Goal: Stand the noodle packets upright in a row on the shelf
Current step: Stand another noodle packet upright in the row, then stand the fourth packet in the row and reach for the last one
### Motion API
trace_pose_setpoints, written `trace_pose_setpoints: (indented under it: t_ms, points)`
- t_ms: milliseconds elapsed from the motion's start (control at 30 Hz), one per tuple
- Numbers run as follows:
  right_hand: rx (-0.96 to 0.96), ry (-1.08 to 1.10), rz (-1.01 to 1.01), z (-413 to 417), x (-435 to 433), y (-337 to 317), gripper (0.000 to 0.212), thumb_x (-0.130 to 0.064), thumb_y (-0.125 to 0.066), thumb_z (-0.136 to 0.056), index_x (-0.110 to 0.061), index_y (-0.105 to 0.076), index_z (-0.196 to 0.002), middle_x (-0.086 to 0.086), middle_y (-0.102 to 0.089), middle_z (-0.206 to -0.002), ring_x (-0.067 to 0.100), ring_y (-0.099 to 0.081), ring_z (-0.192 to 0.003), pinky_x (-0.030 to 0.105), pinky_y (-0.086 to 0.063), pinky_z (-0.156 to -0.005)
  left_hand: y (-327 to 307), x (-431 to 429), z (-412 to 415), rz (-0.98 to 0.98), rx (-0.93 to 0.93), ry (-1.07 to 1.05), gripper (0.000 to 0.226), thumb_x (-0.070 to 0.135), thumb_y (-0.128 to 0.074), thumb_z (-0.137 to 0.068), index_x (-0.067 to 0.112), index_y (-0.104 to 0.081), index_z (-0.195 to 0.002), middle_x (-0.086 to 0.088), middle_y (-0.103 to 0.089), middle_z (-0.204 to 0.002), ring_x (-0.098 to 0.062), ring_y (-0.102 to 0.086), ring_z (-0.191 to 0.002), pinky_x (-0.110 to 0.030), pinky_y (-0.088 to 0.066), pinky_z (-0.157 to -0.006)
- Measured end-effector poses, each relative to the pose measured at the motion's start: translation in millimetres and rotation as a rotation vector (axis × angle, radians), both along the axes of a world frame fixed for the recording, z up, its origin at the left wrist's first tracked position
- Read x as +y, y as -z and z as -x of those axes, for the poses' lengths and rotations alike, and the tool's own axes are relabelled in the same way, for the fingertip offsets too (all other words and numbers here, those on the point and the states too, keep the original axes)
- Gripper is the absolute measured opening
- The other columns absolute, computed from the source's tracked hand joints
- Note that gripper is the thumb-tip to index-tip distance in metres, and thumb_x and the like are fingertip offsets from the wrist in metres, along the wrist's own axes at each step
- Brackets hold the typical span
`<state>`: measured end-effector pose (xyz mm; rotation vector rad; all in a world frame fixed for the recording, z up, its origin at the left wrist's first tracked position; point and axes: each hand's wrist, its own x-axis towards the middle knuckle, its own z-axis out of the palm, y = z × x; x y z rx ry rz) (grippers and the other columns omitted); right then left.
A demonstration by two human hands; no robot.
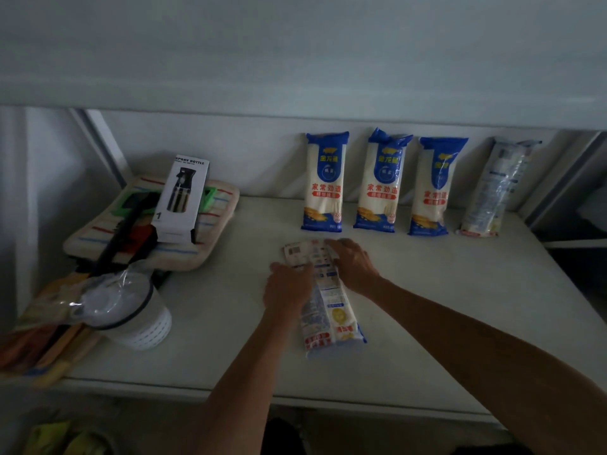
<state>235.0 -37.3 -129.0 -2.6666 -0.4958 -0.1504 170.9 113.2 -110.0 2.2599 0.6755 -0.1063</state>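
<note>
Left hand (289,285) and right hand (353,262) grasp a flat, crinkly plastic noodle packet (328,300) mid-shelf (460,290); four slim packets (381,182) lean upright along the rear edge.

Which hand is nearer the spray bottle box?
Left. The left hand rests on the flat packet's left edge, box side; the right hand is across the packet, farther away.

The white box (181,198) on the left carried the words "SPRAY BOTTLE" along its top edge and a large "1" near its lower left corner. Three blue-and-white noodle packets (325,182) stood at the back of the shelf, and each showed the red characters "家常劲道" on its front. The print on the fourth packet (496,188) and on the lying packet (328,300) was too blurred to read.
</note>
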Motion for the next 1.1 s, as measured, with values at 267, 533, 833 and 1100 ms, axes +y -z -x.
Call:
trace_pose_setpoints:
  t_ms: [267,533,833,1100]
  points:
    - [0.197,0.143,-0.238,61,-4,-10,0.033,-0.015,-0.047,-0.099,-0.014,-0.063,-0.128,0.013,-0.059,-0.118,0.022,-0.06,-0.098,0.015,-0.048,-0.076,-16,8,6,0.38,-0.022,0.087,0.056,0.046,-0.068,-0.069,0.007,-0.076,-0.109,-0.014,-0.076,-0.11,-0.031,-0.071,-0.102,-0.041,-0.057,-0.092]
    - [0.211,-0.118,-0.324,62,-47,-37,0.085,-0.022,-0.074,-0.082,-0.045,-0.027,-0.148,-0.009,-0.033,-0.155,0.008,-0.048,-0.125,0.02,-0.052,-0.09,-44,-8,11,1.016,-0.052,-0.114,0.018,0.018,-0.066,-0.075,0.006,-0.071,-0.088,-0.013,-0.073,-0.081,-0.025,-0.07,-0.07,-0.035,-0.058,-0.064]
    - [0.294,-0.065,-0.937,68,-54,-60,0.028,-0.005,-0.072,-0.083,-0.019,-0.064,-0.105,0.005,-0.07,-0.101,0.009,-0.071,-0.089,0.023,-0.058,-0.077,-71,-24,15,0.797,-0.033,-0.013,0.048,0.058,-0.065,-0.085,0.011,-0.066,-0.078,-0.003,-0.066,-0.063,-0.017,-0.065,-0.057,-0.026,-0.048,-0.053]
    - [0.291,-0.028,-1.06,65,-52,-78,0.031,-0.014,-0.067,-0.09,-0.004,-0.062,-0.119,0.009,-0.074,-0.109,0.022,-0.073,-0.098,0.037,-0.06,-0.081,-73,-19,23,0.513,-0.166,0.441,0.038,0.05,-0.08,-0.077,0.029,-0.069,-0.106,0.009,-0.075,-0.102,-0.01,-0.069,-0.097,-0.029,-0.055,-0.082]
